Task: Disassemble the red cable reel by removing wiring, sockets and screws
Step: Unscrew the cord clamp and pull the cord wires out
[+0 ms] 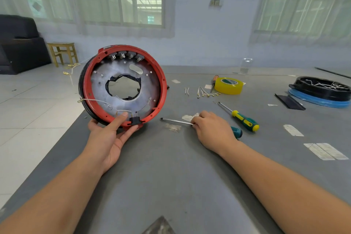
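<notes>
A person's left hand (112, 133) props a red cable reel (123, 86) on edge at the near left corner of a grey table (171, 176), palm turned up beneath the lower rim, fingers curled round the underside and the thumb pressed against the inner face beside a small black connector (135, 120). The reel's open side faces the camera, showing a metal plate (115, 71) with a ragged central hole, a row of grey sockets (126, 55) under the top rim and a thin white wire (93, 100) trailing off its left edge. The left forearm runs in from the lower left. The right hand (211, 129) lies knuckles-up on the table to the reel's right, fingers bent over the shaft of a teal-handled screwdriver (190, 123) whose tip points toward the reel; the right forearm stretches in from the lower right corner. Just beyond it lies a second screwdriver with a yellow and green handle (245, 119). Farther back are loose wire pieces (204, 92), a roll of yellow tape (230, 85) and, at far right, a black round tray (321, 89) on a blue base.
</notes>
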The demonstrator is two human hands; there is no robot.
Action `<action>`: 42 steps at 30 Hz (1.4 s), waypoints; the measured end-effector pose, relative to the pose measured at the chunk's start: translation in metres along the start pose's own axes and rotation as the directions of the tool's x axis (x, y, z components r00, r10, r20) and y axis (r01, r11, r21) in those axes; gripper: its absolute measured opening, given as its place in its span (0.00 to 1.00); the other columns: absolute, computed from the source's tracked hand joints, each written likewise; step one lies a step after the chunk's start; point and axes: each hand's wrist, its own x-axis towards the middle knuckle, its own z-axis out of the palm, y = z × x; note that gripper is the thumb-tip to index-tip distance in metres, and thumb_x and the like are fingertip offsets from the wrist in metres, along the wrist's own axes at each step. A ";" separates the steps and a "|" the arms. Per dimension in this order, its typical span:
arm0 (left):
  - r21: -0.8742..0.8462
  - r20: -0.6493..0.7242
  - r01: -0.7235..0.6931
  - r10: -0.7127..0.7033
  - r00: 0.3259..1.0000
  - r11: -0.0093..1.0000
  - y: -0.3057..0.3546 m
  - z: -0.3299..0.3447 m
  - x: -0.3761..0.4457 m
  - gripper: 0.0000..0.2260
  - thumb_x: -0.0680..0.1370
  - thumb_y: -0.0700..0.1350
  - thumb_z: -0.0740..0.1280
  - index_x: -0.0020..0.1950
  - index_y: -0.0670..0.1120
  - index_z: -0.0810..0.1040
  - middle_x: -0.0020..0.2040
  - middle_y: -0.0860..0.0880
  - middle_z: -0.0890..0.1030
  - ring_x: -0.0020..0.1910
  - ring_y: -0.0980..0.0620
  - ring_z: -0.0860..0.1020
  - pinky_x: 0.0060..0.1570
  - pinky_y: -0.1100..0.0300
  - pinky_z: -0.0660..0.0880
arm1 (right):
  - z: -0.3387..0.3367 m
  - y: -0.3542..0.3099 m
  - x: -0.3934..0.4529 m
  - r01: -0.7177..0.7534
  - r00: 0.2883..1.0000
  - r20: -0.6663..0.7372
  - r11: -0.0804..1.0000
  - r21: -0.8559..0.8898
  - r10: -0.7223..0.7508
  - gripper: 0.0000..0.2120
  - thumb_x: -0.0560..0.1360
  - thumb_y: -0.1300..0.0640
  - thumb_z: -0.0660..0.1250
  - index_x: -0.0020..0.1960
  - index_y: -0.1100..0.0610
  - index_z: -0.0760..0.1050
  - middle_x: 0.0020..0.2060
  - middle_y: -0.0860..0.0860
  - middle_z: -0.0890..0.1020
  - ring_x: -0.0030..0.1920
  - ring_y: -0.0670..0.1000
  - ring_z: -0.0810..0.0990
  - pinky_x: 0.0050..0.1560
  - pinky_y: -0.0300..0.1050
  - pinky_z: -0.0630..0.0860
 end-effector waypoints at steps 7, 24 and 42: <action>0.025 0.060 0.034 -0.035 0.998 0.999 0.001 -0.004 -0.001 0.30 0.78 0.35 0.75 0.73 0.52 0.64 0.67 0.38 0.79 0.60 0.33 0.84 0.46 0.51 0.86 | -0.015 0.007 -0.024 0.244 0.970 -0.036 0.964 0.105 -0.242 0.13 0.85 0.48 0.58 0.62 0.49 0.78 0.52 0.49 0.80 0.54 0.54 0.77 0.47 0.54 0.77; 0.027 0.185 0.070 -0.074 0.980 0.997 0.002 -0.008 -0.005 0.34 0.73 0.30 0.75 0.71 0.55 0.67 0.54 0.43 0.88 0.56 0.37 0.87 0.50 0.44 0.85 | -0.030 -0.009 -0.014 0.308 0.895 -0.335 0.951 -0.011 -0.293 0.08 0.82 0.53 0.64 0.59 0.50 0.79 0.37 0.51 0.78 0.36 0.59 0.79 0.31 0.50 0.73; 0.188 0.278 0.048 -0.100 0.955 0.981 0.003 -0.011 -0.009 0.40 0.72 0.29 0.75 0.74 0.65 0.71 0.61 0.40 0.86 0.59 0.35 0.85 0.51 0.46 0.85 | -0.039 0.003 -0.006 0.380 0.770 -0.431 0.881 -0.281 -0.470 0.12 0.80 0.62 0.66 0.60 0.51 0.81 0.46 0.53 0.82 0.44 0.61 0.78 0.45 0.55 0.71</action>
